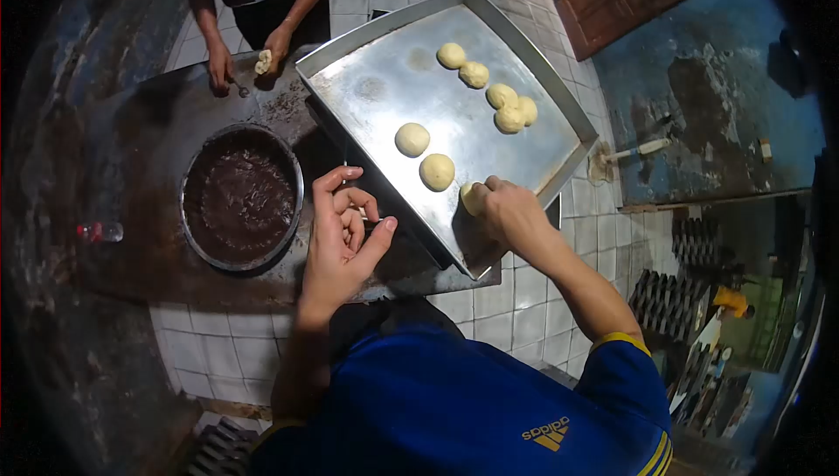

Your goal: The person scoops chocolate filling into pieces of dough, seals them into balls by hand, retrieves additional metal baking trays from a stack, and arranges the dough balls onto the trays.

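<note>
My right hand (511,214) is at the near corner of a large metal tray (367,118), its fingers closed around a pale yellow dough ball (471,200) that they partly cover. Two more dough balls (437,173) sit just beyond it, and several others lie in a row farther up the tray, some touching. My left hand (343,244) is over the table to the left of the tray, fingers curled. A thin, light-coloured stick-like tool (346,162) pokes out between those fingers; most of it is hidden, so its exact kind is unclear.
On the dark table (131,179) stands a round pan of dark brown filling (240,196). A bottle with a red cap (100,231) lies at left. Across the table, another person's hands (253,65) hold dough and a small spoon. Stacked dark racks (669,305) stand at right.
</note>
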`<action>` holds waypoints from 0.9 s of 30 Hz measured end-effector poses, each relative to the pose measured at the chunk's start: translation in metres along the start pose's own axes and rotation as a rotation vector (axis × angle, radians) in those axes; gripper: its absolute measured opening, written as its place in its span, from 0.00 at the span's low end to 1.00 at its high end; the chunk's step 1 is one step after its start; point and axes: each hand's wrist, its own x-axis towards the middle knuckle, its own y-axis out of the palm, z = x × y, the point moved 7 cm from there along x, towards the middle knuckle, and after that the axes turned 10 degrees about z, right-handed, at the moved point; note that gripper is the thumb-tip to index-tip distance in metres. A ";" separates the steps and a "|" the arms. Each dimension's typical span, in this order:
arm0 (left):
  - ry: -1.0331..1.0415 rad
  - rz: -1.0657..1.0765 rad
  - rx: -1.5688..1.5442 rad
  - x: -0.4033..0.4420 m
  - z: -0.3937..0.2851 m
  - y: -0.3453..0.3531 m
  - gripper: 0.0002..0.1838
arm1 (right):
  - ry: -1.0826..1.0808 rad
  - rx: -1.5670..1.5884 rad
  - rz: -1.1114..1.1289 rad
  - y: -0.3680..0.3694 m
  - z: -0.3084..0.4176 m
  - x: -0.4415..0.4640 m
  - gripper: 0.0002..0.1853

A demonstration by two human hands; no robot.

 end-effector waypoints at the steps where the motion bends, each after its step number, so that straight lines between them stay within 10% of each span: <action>1: -0.003 0.017 -0.003 0.003 0.001 0.004 0.36 | 0.062 -0.032 -0.008 0.009 -0.002 0.003 0.24; 3: -0.001 -0.011 -0.060 0.007 0.005 0.008 0.34 | 0.137 -0.058 -0.014 0.007 -0.012 0.005 0.24; 9: -0.165 0.094 -0.208 0.008 0.046 0.015 0.29 | -0.191 1.145 0.208 -0.041 0.039 -0.011 0.18; 22: 0.169 -0.460 -0.063 -0.038 -0.032 -0.124 0.34 | -0.237 1.322 -0.561 -0.058 0.275 0.060 0.13; 27: 0.115 -0.080 -0.800 -0.050 -0.037 -0.166 0.25 | -0.308 1.669 -0.562 -0.049 0.317 0.097 0.13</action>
